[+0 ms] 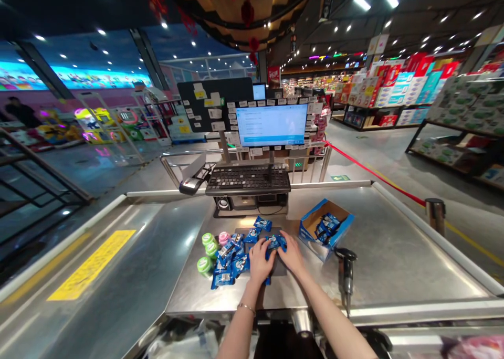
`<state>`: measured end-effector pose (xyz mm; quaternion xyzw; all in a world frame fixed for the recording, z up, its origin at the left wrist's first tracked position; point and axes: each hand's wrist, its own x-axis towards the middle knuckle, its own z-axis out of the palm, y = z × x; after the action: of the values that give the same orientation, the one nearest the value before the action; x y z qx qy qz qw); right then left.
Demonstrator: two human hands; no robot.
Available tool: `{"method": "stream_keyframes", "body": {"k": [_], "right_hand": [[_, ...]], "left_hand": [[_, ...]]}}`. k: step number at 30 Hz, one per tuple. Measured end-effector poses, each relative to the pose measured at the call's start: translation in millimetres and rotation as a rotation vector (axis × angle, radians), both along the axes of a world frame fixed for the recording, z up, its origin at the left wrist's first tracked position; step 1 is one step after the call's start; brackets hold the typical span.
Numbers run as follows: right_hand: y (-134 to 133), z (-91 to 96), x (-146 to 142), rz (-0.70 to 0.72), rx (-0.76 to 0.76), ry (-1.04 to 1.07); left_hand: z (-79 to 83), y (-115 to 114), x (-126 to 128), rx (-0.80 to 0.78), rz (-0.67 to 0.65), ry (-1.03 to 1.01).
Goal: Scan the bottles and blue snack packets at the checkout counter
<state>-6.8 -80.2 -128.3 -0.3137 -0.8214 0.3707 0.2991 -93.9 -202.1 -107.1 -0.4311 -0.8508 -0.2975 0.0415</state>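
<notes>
Clock was centred on the hands, 12 toward the screen [271, 124]. Left hand [260, 260] and right hand [290, 254] were close together, both down over blue packets [274, 241] on the steel counter [397, 238], fingers bent, tips at the wrappers. Grip: couldn't tell for either hand if it was pinching a packet or just resting there. Two more packets lay between 10 and 11, just past the left hand. Packet pile [232, 256] was at 9, overlapping, right by the left hand. Three green jars [204, 266] and one pink jar [224, 237] stood along its outer side, around 9. Open box [343, 232] sat at 2, near the right hand but apart, more packets inside. Scanner [347, 272] was at 4, near the box. Keyboard [248, 179] was at 11, card terminal [192, 184] at 10. Screen was lit, paper tags around its frame. Yellow strip [92, 264] lay at 9, well apart. Left wrist had a bracelet [247, 308].
</notes>
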Motion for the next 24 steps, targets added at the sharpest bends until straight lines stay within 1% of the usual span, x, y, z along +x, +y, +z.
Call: {"method": "stream_keyframes", "body": {"k": [1, 3, 6, 9, 12, 14, 17, 21, 23, 24], "right_hand": [[6, 0.4, -4, -0.007, -0.039, 0.048], [15, 0.6, -12, -0.034, -0.115, 0.136], [19, 0.2, -27, -0.061, -0.22, 0.229], [10, -0.3, -38, 0.007, -0.295, 0.283], [-5, 0.1, -40, 0.103, -0.341, 0.342], [-16, 0.7, -36, 0.128, -0.381, 0.386], [-31, 1.3, -28, 0.115, -0.468, 0.459], [-47, 3.2, -22, 0.063, -0.609, 0.562], [-50, 8.3, -19, 0.04, -0.657, 0.602], [-48, 13.1, -17, 0.026, -0.669, 0.62]], "left_hand": [[-1.6, -3, 0, 0.062, 0.017, -0.01], [-6.8, -8, 2, 0.17, 0.107, 0.001], [-18.5, -8, 15, 0.221, 0.261, 0.014], [-30.2, 1, 26, 0.222, 0.316, -0.033], [-36.5, 15, 25, 0.298, 0.346, -0.099], [-37.1, 23, 18, 0.393, 0.387, -0.163], [-35.1, 31, 9, 0.557, 0.428, -0.295], [-31.6, 30, 11, 0.751, 0.37, -0.503], [-26.4, 30, 17, 0.786, 0.337, -0.575], [-21.1, 32, 21, 0.791, 0.319, -0.595]]}}
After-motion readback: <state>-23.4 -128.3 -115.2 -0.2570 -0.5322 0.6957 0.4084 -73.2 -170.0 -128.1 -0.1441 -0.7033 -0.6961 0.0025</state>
